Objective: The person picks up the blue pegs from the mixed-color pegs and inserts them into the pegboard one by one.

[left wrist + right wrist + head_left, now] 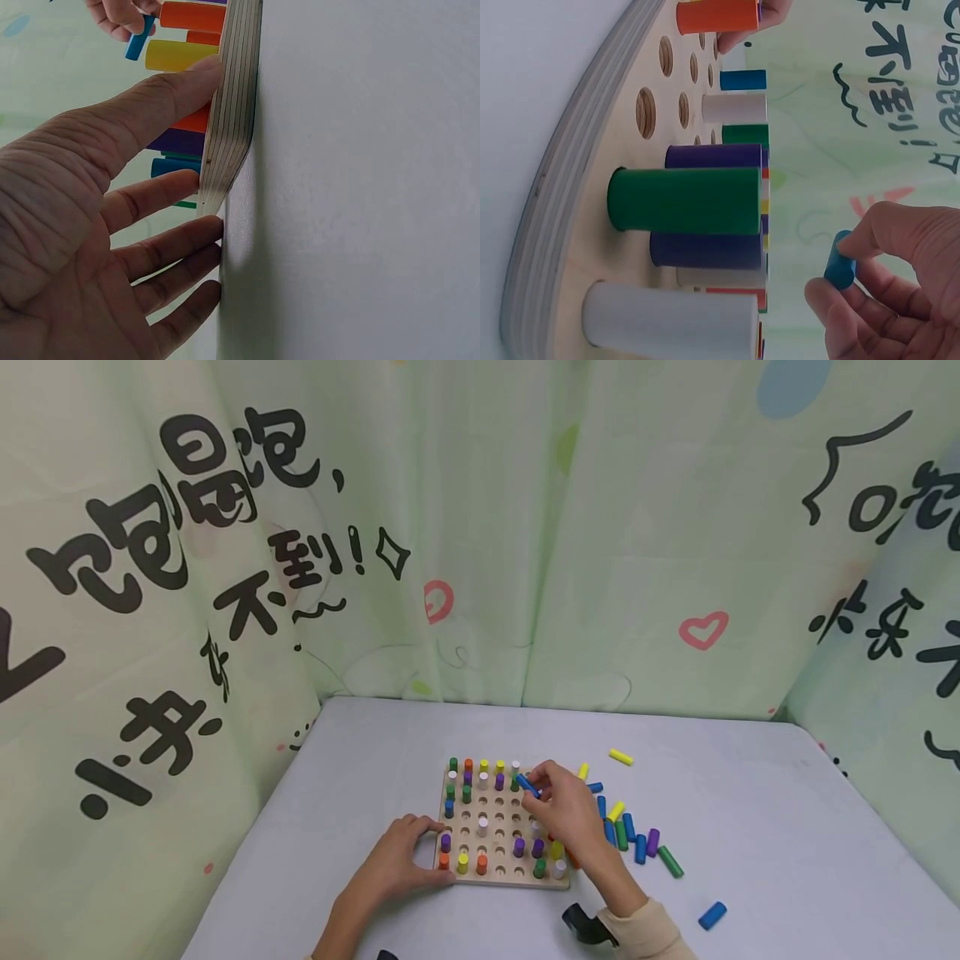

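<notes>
A wooden pegboard (510,884) lies on the table, with coloured pegs upright in some of its round holes and other holes bare. My right hand (564,806) pinches a blue peg (528,786) between thumb and fingers, above the back right part of the board. In the right wrist view the blue peg (841,261) is tilted and apart from the standing pegs. My left hand (397,858) rests at the board's front left corner. Its thumb (176,90) touches the board's edge, the index finger touches beside the corner, and the other fingers are extended.
Loose pegs in blue, green, yellow and purple lie right of the board, among them a green peg (671,862). One blue peg (712,916) lies apart at the front right, and a yellow peg (621,757) lies farther back. A patterned curtain (622,568) surrounds the white table (787,827).
</notes>
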`<state>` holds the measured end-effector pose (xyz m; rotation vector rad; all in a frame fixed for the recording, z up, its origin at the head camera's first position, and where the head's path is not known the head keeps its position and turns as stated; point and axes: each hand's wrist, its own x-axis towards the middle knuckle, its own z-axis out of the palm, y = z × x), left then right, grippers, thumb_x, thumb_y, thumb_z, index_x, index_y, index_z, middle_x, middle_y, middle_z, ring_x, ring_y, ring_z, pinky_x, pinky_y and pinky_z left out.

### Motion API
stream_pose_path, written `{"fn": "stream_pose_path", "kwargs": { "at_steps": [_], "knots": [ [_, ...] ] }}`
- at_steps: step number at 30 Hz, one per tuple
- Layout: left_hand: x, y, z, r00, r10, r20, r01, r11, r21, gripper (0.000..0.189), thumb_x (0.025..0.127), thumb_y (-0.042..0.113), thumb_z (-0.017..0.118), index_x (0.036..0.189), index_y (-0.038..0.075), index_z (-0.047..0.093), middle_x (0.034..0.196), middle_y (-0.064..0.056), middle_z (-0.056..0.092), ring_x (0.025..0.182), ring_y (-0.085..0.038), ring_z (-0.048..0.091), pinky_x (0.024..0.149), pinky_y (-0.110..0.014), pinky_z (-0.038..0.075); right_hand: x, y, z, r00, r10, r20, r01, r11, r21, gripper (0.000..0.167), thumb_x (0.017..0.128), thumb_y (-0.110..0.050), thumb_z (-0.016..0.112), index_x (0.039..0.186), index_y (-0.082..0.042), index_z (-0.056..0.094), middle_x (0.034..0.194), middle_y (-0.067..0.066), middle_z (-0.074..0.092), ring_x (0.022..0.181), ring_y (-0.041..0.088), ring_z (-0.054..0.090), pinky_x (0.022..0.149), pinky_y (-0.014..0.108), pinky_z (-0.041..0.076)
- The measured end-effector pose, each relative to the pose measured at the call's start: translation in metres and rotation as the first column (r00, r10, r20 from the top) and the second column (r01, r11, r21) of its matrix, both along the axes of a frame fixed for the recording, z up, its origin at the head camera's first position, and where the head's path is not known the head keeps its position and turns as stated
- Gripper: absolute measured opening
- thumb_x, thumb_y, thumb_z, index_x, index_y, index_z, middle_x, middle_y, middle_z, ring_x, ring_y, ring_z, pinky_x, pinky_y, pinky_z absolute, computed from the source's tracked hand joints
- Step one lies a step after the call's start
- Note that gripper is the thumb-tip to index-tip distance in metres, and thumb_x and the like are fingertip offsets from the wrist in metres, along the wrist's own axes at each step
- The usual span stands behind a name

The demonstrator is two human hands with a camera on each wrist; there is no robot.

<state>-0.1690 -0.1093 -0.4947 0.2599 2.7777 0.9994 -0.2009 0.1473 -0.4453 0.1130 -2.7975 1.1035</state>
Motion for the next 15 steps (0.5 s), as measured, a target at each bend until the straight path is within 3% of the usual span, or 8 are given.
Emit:
{"fn": "stream_pose_path", "kwargs": {
  "at_steps": [15],
  "knots": [
    [-0.001,-0.003,-0.001,0.999,-0.033,0.002,0.033,0.999,0.029,0.066,0.07,0.044,0.093,0.123,0.015,0.067,0.12,-0.007,0.063,0.119,-0.033,0.056,0.106,-0.058,0.047,-0.004,-0.014,-0.004,0.992,0.103,-0.074,-0.106,0.994,-0.037,0.02,0.085,-0.004,0.077,0.103,-0.005,0.067,0.091,0.003,0.068,0.08,0.014,0.063,0.074,0.033,0.06]
  ]
}}
